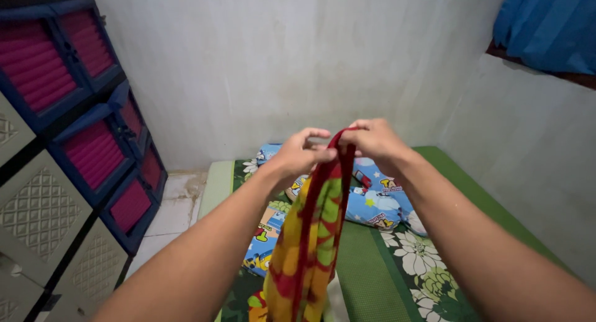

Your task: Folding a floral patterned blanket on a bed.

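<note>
While both of our arms reach out over the bed, we hold up one long piece of yellow, red and green patterned cloth by its red-edged top. Our left hand pinches that edge from the left with fingers curled tight around it, and our right hand closes on the same edge from the right, so the two hands sit just beside each other with the fabric looped between them. The cloth hangs straight down in the middle of the scene, bunched into a narrow strip, and its lower end runs out of view at the near edge.

Beyond and below it lies one green mattress with a white flower print, filling the right and near part of the floor. On the mattress rest two blue cartoon-print pillows: one bolster-shaped pillow lying across at the far end, and one flatter pillow nearer and to the left, partly hidden by the cloth. On the left stand two pieces of furniture, one dark blue plastic drawer cabinet with pink fronts and, nearer, one beige cabinet with lattice-patterned panels. High on the far right hangs one blue curtain against the pale wall.
</note>
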